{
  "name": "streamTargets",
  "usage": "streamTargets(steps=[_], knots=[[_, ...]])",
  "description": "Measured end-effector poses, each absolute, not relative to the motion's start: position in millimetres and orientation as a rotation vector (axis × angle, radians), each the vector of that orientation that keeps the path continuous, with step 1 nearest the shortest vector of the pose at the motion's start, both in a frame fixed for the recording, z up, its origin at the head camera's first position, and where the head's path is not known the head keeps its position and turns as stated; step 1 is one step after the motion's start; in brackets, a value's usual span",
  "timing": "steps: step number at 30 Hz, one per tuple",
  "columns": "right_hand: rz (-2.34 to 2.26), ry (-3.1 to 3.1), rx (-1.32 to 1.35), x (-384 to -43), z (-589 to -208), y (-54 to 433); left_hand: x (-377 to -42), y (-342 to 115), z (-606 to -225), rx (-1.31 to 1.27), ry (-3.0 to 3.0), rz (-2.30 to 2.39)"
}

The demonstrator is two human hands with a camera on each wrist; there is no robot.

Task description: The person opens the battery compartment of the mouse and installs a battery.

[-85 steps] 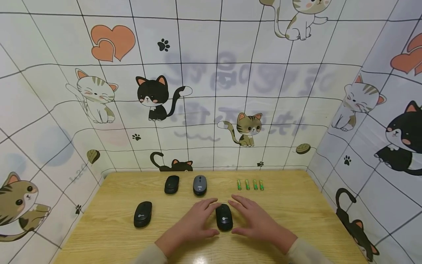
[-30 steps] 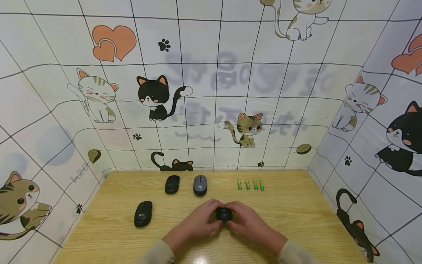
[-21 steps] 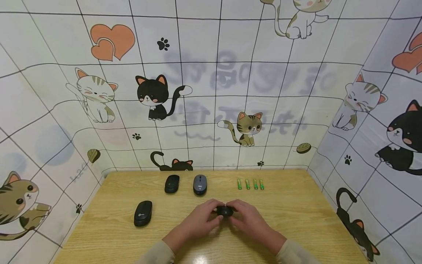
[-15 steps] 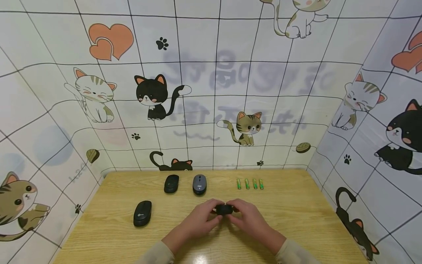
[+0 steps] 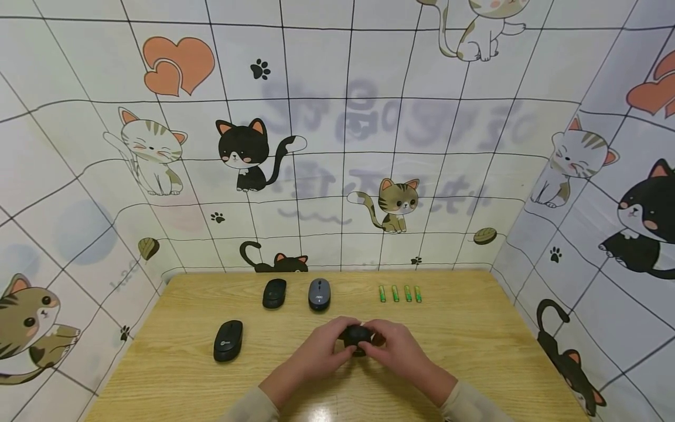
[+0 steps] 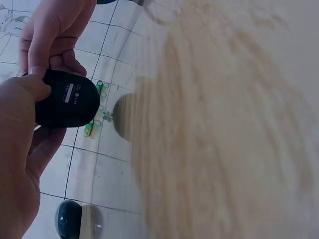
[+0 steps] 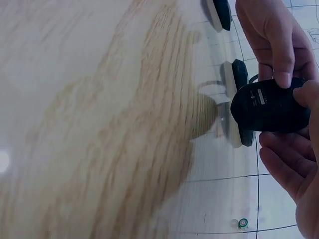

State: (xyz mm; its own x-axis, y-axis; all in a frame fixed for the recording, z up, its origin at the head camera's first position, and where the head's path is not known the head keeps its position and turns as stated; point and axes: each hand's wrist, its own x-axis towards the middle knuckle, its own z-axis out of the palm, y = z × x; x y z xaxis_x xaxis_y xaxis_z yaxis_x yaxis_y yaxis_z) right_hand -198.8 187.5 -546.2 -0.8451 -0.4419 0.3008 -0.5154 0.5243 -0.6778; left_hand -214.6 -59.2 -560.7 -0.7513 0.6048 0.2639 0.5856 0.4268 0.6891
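Both hands hold a black computer mouse (image 5: 357,334) low over the front middle of the table. My left hand (image 5: 328,350) grips its left side between thumb and fingers. From the right, my right hand (image 5: 392,350) pinches it with the thumb across the near face. In the left wrist view, the mouse (image 6: 70,102) shows a flat dark face with a small white printed label. The right wrist view shows the same face of the mouse (image 7: 266,105), with both thumbs pressing on it. Its other side is largely hidden behind the fingers.
A black mouse (image 5: 228,340) lies at the left of the wooden table (image 5: 474,351). Farther back are another black mouse (image 5: 274,293) and a dark grey mouse (image 5: 319,295). Several green batteries (image 5: 395,293) stand in a row at the back right. A cat-print sheet (image 5: 327,129) surrounds the table.
The hands were open beside the mouse lying on the table. They have closed on it, lifted it and tipped it up; in the latest frames it turns slightly between the fingers.
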Motion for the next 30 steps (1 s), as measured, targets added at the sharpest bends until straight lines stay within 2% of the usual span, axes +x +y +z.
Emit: streamTargets(steps=[9,15,23,30], knots=[[1.631,-2.68,0.672,-199.7,-543.1,187.3,-212.3,-58.8,-559.7,1.133,2.556,1.392],[1.851,-2.653,0.583,-197.2,-538.4,186.0,-212.1,-58.7,-561.2,0.963,2.405,1.603],[1.919,-2.613,0.604,-194.7,-534.9,182.2,-208.5,-59.4,-557.8,0.752,2.228,1.767],[1.985,-2.606,0.571,-191.0,-531.9,180.1,-207.6,-60.6,-556.5,0.679,2.137,1.846]])
